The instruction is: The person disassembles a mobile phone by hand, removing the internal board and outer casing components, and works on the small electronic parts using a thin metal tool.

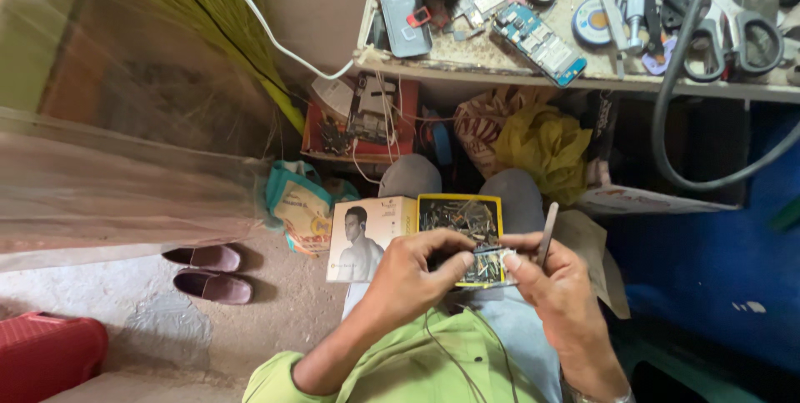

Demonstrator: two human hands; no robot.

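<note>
We see scissors (754, 40) and a blue circuit board (537, 40) on the counter (575, 80), purple shoes (208, 272) on the floor.

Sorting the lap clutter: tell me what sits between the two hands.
In the head view, a small metal part is pinched between left hand and right hand, over the yellow-rimmed box.

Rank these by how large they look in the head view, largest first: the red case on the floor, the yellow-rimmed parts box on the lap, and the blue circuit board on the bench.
1. Red case, partly cropped
2. Yellow-rimmed parts box, partly behind the hands
3. Blue circuit board
</note>
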